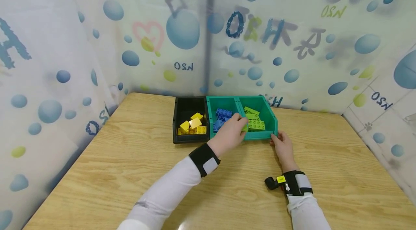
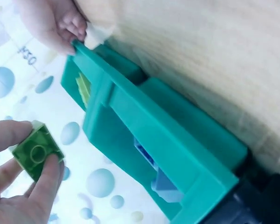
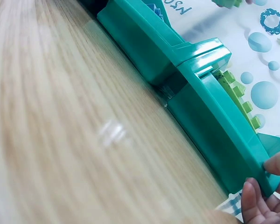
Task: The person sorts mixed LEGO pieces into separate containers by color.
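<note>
My left hand (image 1: 229,132) pinches a light green toy brick (image 2: 37,151) between thumb and fingertips. In the head view it hovers above the front of two joined green bins, near the divider. The brick's hollow underside with a round tube faces the left wrist camera. With thumb and fingers, my right hand (image 1: 283,150) grips the front right corner of the right green bin (image 1: 260,135). Light green bricks (image 1: 256,125) lie inside that bin. Blue bricks (image 1: 224,112) sit in the middle green bin (image 1: 222,100), partly hidden by my left hand.
A black bin (image 1: 191,139) with several yellow bricks (image 1: 195,123) adjoins the green ones on the left. All stand near the back edge of a wooden table (image 1: 136,150). Behind hangs a patterned curtain (image 1: 156,74). A small black camera (image 1: 271,183) juts from my right wristband.
</note>
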A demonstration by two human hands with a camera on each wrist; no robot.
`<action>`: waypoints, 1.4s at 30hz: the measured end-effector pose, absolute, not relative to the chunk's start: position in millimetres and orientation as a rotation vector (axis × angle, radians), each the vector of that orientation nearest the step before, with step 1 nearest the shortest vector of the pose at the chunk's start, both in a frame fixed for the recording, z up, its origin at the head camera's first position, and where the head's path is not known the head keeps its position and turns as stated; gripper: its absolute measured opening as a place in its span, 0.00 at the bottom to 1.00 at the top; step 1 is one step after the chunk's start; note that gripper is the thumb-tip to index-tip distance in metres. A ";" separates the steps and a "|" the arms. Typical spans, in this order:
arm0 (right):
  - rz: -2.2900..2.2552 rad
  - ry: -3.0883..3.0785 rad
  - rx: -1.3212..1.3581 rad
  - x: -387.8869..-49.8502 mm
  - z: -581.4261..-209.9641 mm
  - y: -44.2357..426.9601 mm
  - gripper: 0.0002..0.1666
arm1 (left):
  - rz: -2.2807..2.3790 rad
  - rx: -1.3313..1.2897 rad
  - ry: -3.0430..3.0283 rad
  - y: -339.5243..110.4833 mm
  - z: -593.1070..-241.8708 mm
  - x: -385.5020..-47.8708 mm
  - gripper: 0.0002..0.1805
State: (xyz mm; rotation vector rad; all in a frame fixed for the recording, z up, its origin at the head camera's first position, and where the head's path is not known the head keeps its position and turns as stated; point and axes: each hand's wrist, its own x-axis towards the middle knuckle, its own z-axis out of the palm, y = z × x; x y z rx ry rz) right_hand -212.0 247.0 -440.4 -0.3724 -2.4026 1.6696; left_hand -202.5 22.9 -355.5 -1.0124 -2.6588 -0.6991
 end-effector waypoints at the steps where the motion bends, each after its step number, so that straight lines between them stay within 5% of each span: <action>1: 1.671 -2.402 -0.371 -212.0 -440.2 247.2 0.21 | -0.680 -0.999 -2.653 24.0 -354.4 -206.3 0.17; 26: 1.692 -2.393 -0.362 -213.2 -439.5 247.9 0.20 | -0.644 -0.893 -2.735 49.5 -358.7 -253.4 0.27; 32: 1.695 -2.398 -0.363 -212.5 -438.1 246.7 0.21 | -0.497 -0.869 -2.698 55.6 -370.1 -256.5 0.20; 37: 1.697 -2.393 -0.369 -212.5 -437.7 245.9 0.21 | -0.386 -0.873 -2.634 59.1 -381.1 -256.4 0.05; 42: 1.687 -2.385 -0.360 -212.7 -438.1 246.3 0.21 | -0.346 -0.864 -2.607 61.2 -384.4 -255.0 0.04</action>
